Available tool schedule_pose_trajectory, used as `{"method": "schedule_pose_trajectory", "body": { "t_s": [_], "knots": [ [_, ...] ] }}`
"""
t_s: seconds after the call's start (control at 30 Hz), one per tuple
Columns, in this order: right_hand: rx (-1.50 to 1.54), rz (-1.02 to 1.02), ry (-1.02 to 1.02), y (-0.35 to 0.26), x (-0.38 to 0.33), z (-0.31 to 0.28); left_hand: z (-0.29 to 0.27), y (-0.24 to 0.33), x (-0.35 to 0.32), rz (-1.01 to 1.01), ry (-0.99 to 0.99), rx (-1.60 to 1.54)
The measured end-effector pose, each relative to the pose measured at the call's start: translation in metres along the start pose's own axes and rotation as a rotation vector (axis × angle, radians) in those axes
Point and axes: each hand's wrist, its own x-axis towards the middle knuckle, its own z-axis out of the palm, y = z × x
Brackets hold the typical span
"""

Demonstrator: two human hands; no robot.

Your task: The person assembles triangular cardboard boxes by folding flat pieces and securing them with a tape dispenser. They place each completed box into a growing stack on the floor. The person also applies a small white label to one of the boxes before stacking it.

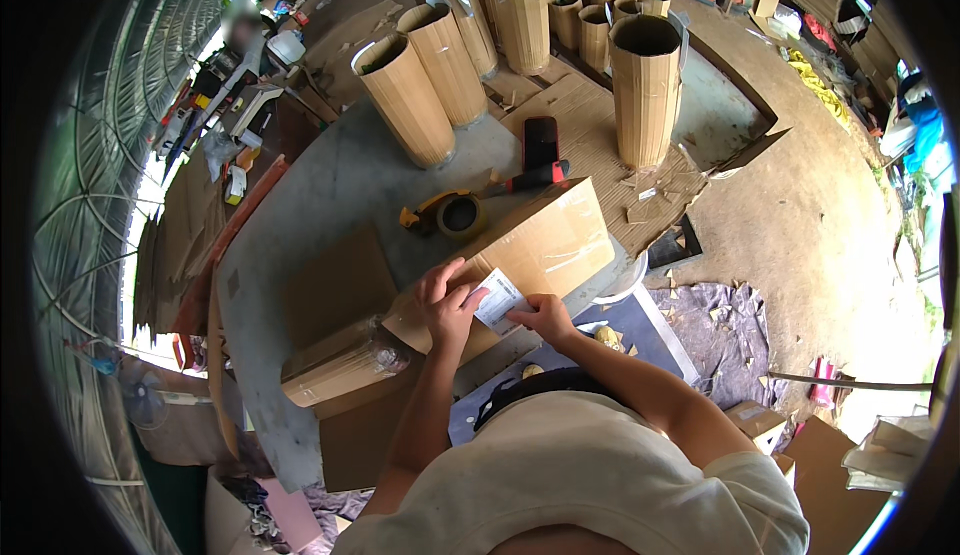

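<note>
A long brown cardboard box lies slantwise on the table in front of me, with shiny tape on its right part. On its near side is a white printed label. My left hand rests at the box, fingers apart, its thumb touching the label's left edge. With thumb and fingers closed, my right hand pinches the label's lower right edge. Whether the label is stuck down, I cannot tell. A tape roll in a yellow dispenser lies behind the box, beside a red and black hand tool.
A second taped carton lies at the left. Tall cardboard tubes stand at the back, with one tube on a cardboard sheet at the right. A phone lies behind the tool. Far left, a person is near cluttered goods.
</note>
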Motion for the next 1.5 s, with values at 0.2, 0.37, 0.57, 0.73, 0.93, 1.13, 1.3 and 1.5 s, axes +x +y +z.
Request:
{"method": "schedule_pose_trajectory", "body": {
  "t_s": [0.2, 0.37, 0.57, 0.73, 0.93, 1.13, 1.3, 1.5],
  "knots": [
    [-0.054, 0.002, 0.164, -0.007, 0.003, 0.009, 0.010, -0.005, -0.006, 0.051, -0.007, 0.108],
    [-0.043, 0.011, 0.273, -0.013, 0.001, 0.017, 0.015, -0.004, -0.008, 0.058, 0.039, 0.164],
    [-0.095, 0.075, 0.343, -0.021, -0.003, 0.024, 0.013, -0.008, -0.006, -0.038, 0.030, 0.136],
    [-0.267, 0.094, 0.414, -0.014, -0.002, 0.016, 0.012, -0.019, 0.013, -0.028, -0.058, 0.113],
    [-0.216, -0.235, 0.468, -0.030, -0.019, 0.002, -0.018, -0.027, 0.016, -0.275, -0.486, 0.126],
    [0.006, -0.264, -0.213, -0.050, 0.046, 0.011, -0.006, -0.030, 0.016, -0.274, -0.453, 0.234],
    [0.288, -0.034, -0.043, -0.094, 0.057, -0.015, -0.006, -0.032, 0.019, -0.334, -0.435, 0.196],
    [0.441, -0.146, -0.049, -0.073, 0.029, -0.035, -0.005, -0.014, 0.042, -0.374, -0.755, 0.358]
  ]
}}
